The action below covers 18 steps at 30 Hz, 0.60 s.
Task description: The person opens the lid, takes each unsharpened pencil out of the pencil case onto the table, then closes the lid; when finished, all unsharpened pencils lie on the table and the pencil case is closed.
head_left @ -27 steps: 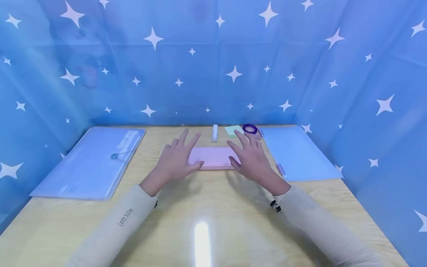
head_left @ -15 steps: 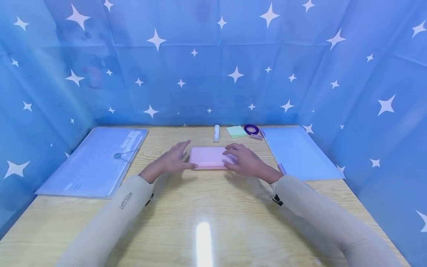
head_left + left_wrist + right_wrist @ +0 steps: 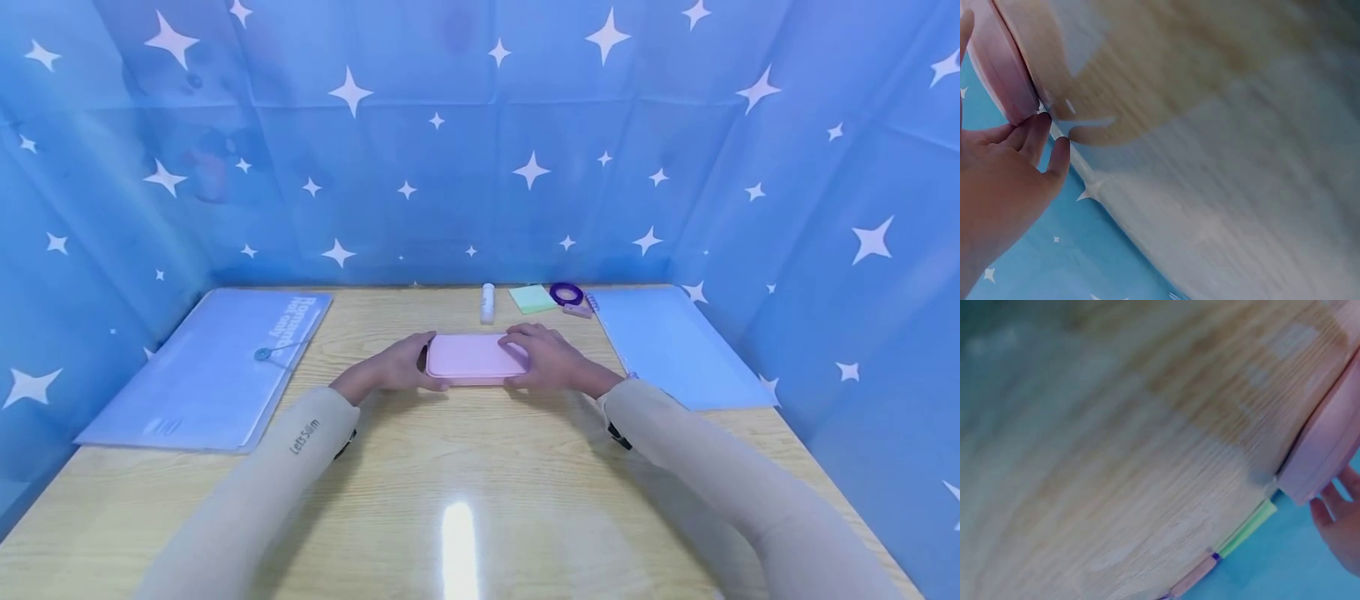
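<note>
A flat pink case [image 3: 474, 358] lies in the middle of the wooden table [image 3: 465, 467]. My left hand [image 3: 401, 367] grips its left end, fingers curled round the edge. At its right end my right hand [image 3: 543, 358] holds it, fingers over the top. The left wrist view shows the pink case [image 3: 1004, 69] against my fingertips [image 3: 1038, 128]. The right wrist view shows the pink case [image 3: 1329, 447] at the frame's right with my fingers [image 3: 1335, 512] beside it.
A blue document folder [image 3: 213, 362] lies at the left, a blue spiral notebook [image 3: 667, 346] at the right. Behind the case are a white glue stick [image 3: 487, 302], green sticky notes [image 3: 531, 297] and a purple tape roll [image 3: 566, 293]. Blue starred curtains wall in the table.
Both hands dropped from spread fingers above the case to its two ends and closed round them. The case has stayed in place.
</note>
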Available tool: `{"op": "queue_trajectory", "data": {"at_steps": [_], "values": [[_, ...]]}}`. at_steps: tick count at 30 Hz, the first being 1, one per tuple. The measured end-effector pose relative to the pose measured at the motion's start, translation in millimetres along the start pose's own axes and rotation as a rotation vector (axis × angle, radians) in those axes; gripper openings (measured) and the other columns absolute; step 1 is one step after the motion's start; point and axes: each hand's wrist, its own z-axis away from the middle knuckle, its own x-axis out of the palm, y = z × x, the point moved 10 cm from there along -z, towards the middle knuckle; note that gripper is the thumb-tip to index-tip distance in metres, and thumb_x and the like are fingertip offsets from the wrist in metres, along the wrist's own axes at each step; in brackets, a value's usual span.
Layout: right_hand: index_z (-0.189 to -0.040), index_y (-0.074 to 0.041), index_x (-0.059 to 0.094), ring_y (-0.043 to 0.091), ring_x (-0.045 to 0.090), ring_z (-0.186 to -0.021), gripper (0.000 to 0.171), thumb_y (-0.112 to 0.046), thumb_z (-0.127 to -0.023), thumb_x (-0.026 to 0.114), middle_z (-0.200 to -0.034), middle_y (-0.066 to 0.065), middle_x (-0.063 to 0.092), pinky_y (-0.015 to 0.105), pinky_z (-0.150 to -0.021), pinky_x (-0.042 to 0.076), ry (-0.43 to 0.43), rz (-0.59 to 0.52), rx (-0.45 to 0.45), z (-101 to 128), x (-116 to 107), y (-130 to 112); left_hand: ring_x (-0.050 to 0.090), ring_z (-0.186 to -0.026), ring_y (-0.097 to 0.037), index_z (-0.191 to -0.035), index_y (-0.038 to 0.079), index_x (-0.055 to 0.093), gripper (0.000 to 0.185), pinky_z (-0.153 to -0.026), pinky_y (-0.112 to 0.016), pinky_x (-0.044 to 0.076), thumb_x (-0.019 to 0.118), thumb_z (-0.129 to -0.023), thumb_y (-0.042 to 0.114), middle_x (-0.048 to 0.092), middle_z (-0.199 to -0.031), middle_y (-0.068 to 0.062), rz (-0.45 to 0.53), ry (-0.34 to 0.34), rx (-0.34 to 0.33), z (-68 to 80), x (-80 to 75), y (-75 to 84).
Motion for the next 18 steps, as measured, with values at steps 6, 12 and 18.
{"op": "queue_trajectory", "data": {"at_steps": [6, 12, 18], "values": [[-0.139, -0.012, 0.055, 0.035, 0.040, -0.138, 0.073, -0.045, -0.079, 0.078, -0.149, 0.013, 0.045, 0.056, -0.110, 0.034, 0.020, -0.033, -0.026, -1.4, 1.7, -3.1, 0.036, -0.141, -0.034, -0.154, -0.002, 0.022, 0.103, -0.118, -0.045, 0.029, 0.083, -0.081, 0.035, 0.039, -0.151, -0.020, 0.022, 0.027, -0.029, 0.6, -0.8, -8.9], [-0.141, -0.011, 0.053, 0.035, 0.040, -0.138, 0.075, -0.049, -0.081, 0.075, -0.150, 0.013, 0.045, 0.054, -0.110, 0.034, 0.031, -0.020, -0.030, -2.2, 4.8, -3.5, 0.035, -0.142, -0.034, -0.155, 0.000, 0.022, 0.098, -0.118, -0.044, 0.029, 0.080, -0.083, 0.034, 0.038, -0.153, -0.020, 0.004, 0.045, -0.049, -0.4, 0.0, -14.6], [-0.140, -0.009, 0.052, 0.035, 0.043, -0.135, 0.076, -0.051, -0.081, 0.073, -0.147, 0.014, 0.046, 0.053, -0.104, 0.038, 0.073, 0.020, -0.060, -1.1, 5.0, -5.0, 0.037, -0.141, -0.034, -0.154, -0.002, 0.022, 0.093, -0.118, -0.044, 0.029, 0.076, -0.086, 0.032, 0.040, -0.151, -0.020, -0.022, 0.056, -0.008, -1.3, 1.1, -11.1]]}}
